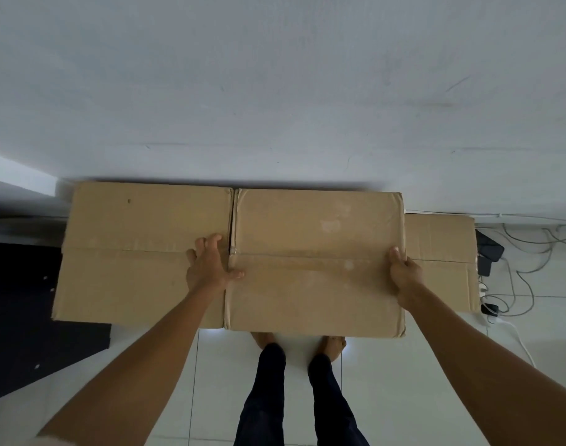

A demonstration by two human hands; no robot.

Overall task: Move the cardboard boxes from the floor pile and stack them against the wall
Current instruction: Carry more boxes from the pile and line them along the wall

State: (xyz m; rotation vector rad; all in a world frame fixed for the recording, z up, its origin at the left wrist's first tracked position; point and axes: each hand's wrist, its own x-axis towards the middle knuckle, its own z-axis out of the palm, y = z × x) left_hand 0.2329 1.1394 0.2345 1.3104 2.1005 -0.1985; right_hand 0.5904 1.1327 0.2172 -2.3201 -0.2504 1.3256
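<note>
So the left hand (211, 262) is hooked over the left edge of the middle box (314, 259), with its fingers tucked down into the slim gap next to the left box (143, 249) and its thumb flat on the lid. The right hand (404, 272) does the same on the opposite edge, thumb on top and fingers wrapped down the side. Both have a proper grip on it. The box sits level with its neighbour, far edge right up at the wall (275, 91), and a lower box (442, 252) pokes out past its right side. I'd say it's partly on top of that one, but I honestly can't tell if the weight is down yet. Looks like the placing step to me: box at the wall, just needs settling. The next move would be nudging it flush against the neighbour, sliding the left fingers out of that gap without pinching them, then letting go. Watch the cables (516, 252) on the floor (404, 397) to the right when stepping back, and there's a dark mat (18, 300) on the left.
</note>
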